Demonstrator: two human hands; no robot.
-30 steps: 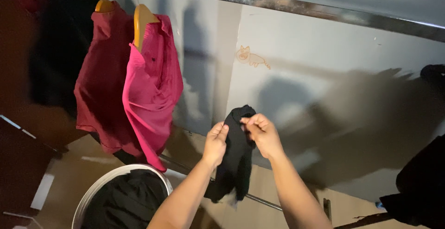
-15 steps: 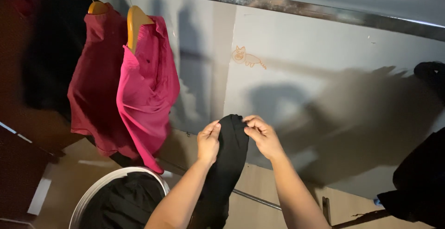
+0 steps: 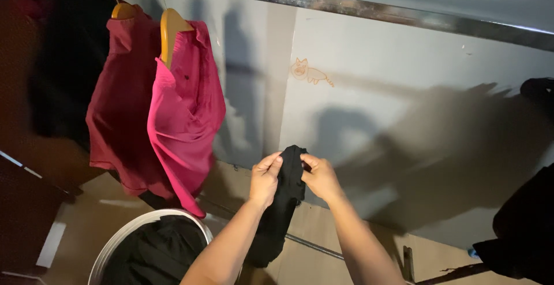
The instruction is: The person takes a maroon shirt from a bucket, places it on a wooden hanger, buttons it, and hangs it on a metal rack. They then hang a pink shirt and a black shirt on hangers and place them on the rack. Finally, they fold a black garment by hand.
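- The left hand (image 3: pixel 265 176) gripped the top edge of a black cloth (image 3: pixel 283 204) near the middle of the frame, a little below centre.
- The right hand (image 3: pixel 320 176) pinched the same top edge from the other side, so both hands were closed on the cloth.
- The two hands were close together, with the cloth bunched between them.
- The cloth hung down from the hands toward the bottom of the frame, between the two arms.
- A round white basket (image 3: pixel 121 236) sat in the lower left, with dark clothes inside it.
- A bright pink shirt (image 3: pixel 184 117) hung on a yellow hanger (image 3: pixel 173 28) in the upper left.
- A darker red shirt (image 3: pixel 118 106) hung just beside it, further left, on a hanger of its own.
- Both hangers hooked over a metal rail (image 3: pixel 358 11) that ran across the top of the frame.
- A small orange drawing (image 3: pixel 310 72) of an animal was on the grey wall (image 3: pixel 375 89) above the hands.
- More dark clothes (image 3: pixel 522 227) hung at the right edge.
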